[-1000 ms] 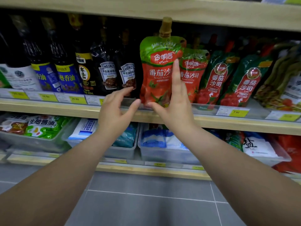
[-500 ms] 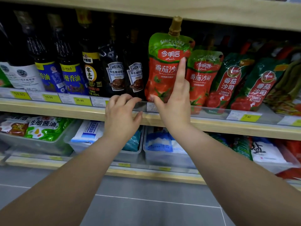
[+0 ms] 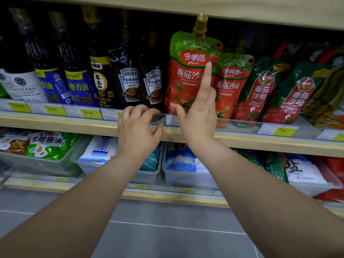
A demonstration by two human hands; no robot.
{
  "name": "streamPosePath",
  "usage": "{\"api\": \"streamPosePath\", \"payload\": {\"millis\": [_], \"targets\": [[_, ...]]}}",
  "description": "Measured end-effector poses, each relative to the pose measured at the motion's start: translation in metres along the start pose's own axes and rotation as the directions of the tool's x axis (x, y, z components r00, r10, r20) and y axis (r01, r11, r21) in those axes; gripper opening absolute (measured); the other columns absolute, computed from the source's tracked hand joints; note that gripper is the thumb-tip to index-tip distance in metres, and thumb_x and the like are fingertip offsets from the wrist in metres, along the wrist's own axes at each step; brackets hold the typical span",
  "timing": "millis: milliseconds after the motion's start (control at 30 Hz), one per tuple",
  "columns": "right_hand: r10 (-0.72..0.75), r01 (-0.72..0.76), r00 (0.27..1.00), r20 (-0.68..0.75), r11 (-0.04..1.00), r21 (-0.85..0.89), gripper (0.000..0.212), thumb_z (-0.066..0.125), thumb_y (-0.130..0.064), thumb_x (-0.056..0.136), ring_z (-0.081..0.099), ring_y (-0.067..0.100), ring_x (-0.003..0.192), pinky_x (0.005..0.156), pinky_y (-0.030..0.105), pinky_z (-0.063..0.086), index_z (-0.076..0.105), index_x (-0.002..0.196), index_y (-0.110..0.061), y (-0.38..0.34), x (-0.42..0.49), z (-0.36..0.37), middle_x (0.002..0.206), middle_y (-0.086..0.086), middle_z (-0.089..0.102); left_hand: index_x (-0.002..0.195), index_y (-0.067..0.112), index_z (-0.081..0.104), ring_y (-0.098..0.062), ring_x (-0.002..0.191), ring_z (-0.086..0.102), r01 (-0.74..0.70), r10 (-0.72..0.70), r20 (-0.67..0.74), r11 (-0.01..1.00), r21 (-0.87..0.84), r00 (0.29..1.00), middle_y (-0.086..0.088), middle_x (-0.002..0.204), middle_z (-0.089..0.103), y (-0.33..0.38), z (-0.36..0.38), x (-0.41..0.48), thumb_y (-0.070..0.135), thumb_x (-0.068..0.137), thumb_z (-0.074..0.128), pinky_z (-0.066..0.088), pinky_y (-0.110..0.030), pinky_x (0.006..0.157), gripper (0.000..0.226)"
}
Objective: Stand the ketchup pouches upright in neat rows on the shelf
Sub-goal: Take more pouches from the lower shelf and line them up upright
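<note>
Against the front of the tallest ketchup pouch [image 3: 188, 71], the right hand [image 3: 199, 116] is laid flat-ish, index finger [image 3: 206, 79] pointed straight up along the pouch's right side and thumb stretched out low toward its bottom left corner. So the hand is spread, nothing clamped, just pressed on the pouch, which is stood upright at the shelf front with its gold cap [image 3: 200, 23] nearly touching the wooden board above [image 3: 260, 10].

Just to the left, the left hand [image 3: 138, 131] is loosely curled, fingertips [image 3: 149, 112] hooked over the clear plastic price rail [image 3: 242, 125] at the shelf edge [image 3: 55, 123]. Nothing is gripped in it as far as can be seen.

Right behind and beside the tall pouch, a shorter ketchup pouch [image 3: 230, 84] of the same red-and-green look is stood up, partly tucked behind the finger. Further right, two darker green pouches [image 3: 260, 90] [image 3: 296, 97] are seen leaning over to the right, not upright at all, with a packet of green pickled vegetables [image 3: 327, 97] tilted past them.

On the other side, two black pepper sauce bottles [image 3: 130, 82] are lined up next to the tall pouch, then a dark soy bottle [image 3: 99, 79] and blue-labelled sesame oil bottles [image 3: 78, 86].

Below, grey bins [image 3: 152, 175] are filled with white and blue bags, and a green soy sauce packet [image 3: 48, 144] is lying at far left.
</note>
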State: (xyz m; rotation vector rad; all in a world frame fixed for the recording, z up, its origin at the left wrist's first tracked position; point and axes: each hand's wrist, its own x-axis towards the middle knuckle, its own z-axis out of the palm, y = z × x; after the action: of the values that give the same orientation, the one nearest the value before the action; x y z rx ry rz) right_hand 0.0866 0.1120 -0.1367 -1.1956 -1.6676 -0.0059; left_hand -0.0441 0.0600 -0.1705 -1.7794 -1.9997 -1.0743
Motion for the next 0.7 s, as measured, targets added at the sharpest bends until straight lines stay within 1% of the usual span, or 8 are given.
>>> {"api": "streamPosePath", "payload": {"millis": [133, 233, 333, 467, 567, 633, 700], "targets": [[-0.02, 0.02, 1.0, -0.002, 1.0, -0.007, 0.111, 0.08, -0.026, 0.073, 0.056, 0.028, 0.097, 0.076, 0.041, 0.053, -0.006, 0.144, -0.029, 0.001, 0.001, 0.0, 0.114, 0.012, 0.048, 0.111, 0.019, 0.066, -0.031, 0.108, 0.045, 0.011, -0.011, -0.007, 1.0, -0.007, 1.0, -0.004, 0.107, 0.06, 0.0, 0.001, 0.001, 0.032, 0.08, 0.067, 0.032, -0.04, 0.088, 0.034], [-0.007, 0.007, 1.0, 0.005, 1.0, 0.018, 0.112, 0.081, -0.02, 0.071, 0.056, 0.027, 0.098, 0.075, 0.043, 0.053, -0.003, 0.144, -0.031, 0.004, 0.006, 0.0, 0.114, 0.012, 0.048, 0.112, 0.019, 0.066, -0.03, 0.109, 0.044, 0.013, -0.013, 0.002, 1.0, -0.005, 1.0, -0.002, 0.108, 0.06, 0.0, 0.001, 0.0, 0.033, 0.08, 0.065, 0.03, -0.04, 0.09, 0.034], [0.021, -0.022, 0.999, 0.048, 1.0, 0.019, 0.114, 0.082, -0.021, 0.07, 0.057, 0.029, 0.098, 0.075, 0.043, 0.053, -0.004, 0.144, -0.033, 0.008, 0.004, 0.001, 0.115, 0.011, 0.049, 0.113, 0.022, 0.065, -0.028, 0.111, 0.042, 0.015, -0.015, 0.013, 1.0, 0.001, 1.0, -0.001, 0.11, 0.058, -0.001, 0.003, 0.0, 0.035, 0.08, 0.065, 0.029, -0.039, 0.092, 0.036], [0.09, -0.092, 0.994, 0.055, 0.995, 0.033, 0.113, 0.079, -0.028, 0.072, 0.06, 0.029, 0.093, 0.07, 0.035, 0.048, -0.008, 0.144, -0.037, 0.012, -0.004, 0.005, 0.115, 0.01, 0.051, 0.113, 0.022, 0.064, -0.028, 0.11, 0.042, 0.005, -0.005, 0.005, 1.0, -0.004, 1.0, 0.0, 0.109, 0.058, -0.002, 0.004, 0.0, 0.035, 0.08, 0.065, 0.029, -0.04, 0.091, 0.036], [0.077, -0.079, 0.994, 0.075, 0.997, 0.022, 0.107, 0.075, -0.029, 0.075, 0.059, 0.026, 0.091, 0.069, 0.033, 0.049, -0.007, 0.144, -0.037, 0.014, -0.005, 0.006, 0.11, 0.008, 0.055, 0.114, 0.022, 0.064, -0.028, 0.11, 0.042, -0.003, 0.003, 0.0, 1.0, -0.003, 1.0, 0.0, 0.109, 0.058, -0.003, 0.005, -0.001, 0.033, 0.08, 0.065, 0.03, -0.04, 0.091, 0.036], [0.074, -0.075, 0.992, 0.103, 0.997, 0.004, 0.102, 0.07, -0.028, 0.078, 0.058, 0.024, 0.089, 0.071, 0.037, 0.052, -0.007, 0.145, -0.037, 0.014, -0.004, 0.006, 0.103, 0.007, 0.056, 0.113, 0.021, 0.064, -0.028, 0.11, 0.043, -0.006, 0.006, -0.007, 1.0, -0.002, 1.0, 0.0, 0.108, 0.058, -0.003, 0.006, -0.001, 0.033, 0.08, 0.065, 0.031, -0.041, 0.09, 0.036], [0.083, -0.083, 0.988, 0.129, 0.997, -0.007, 0.098, 0.067, -0.027, 0.08, 0.058, 0.022, 0.083, 0.069, 0.04, 0.053, -0.006, 0.145, -0.038, 0.015, -0.003, 0.006, 0.095, 0.005, 0.056, 0.113, 0.021, 0.064, -0.029, 0.11, 0.043, -0.009, 0.009, -0.018, 1.0, -0.003, 1.0, -0.001, 0.108, 0.058, -0.003, 0.006, -0.001, 0.033, 0.079, 0.065, 0.032, -0.042, 0.09, 0.036]]}}
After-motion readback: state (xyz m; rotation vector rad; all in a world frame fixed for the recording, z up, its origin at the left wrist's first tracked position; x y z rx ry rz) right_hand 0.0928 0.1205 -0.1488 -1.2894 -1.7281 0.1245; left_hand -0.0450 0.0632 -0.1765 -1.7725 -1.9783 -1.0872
